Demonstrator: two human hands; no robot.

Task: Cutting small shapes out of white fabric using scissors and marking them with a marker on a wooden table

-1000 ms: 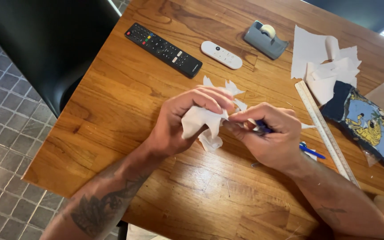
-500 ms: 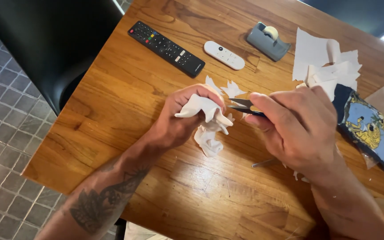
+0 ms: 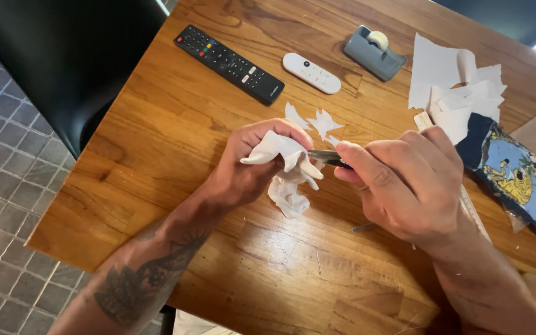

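Left hand: fingers curled tight, pinching a folded white paper piece just above the bench.
Right hand: closed around scissors, blades touching the paper's edge.
Paper scraps: lying on the bench just behind the hands.

Two remotes lie far on the worktop: one long black remote and one short white remote. One grey tape dispenser sits to their right. One pile of white paper sheets (too overlapped to count singly), one ruler, one blue patterned pouch. Two small paper scraps lie loose.
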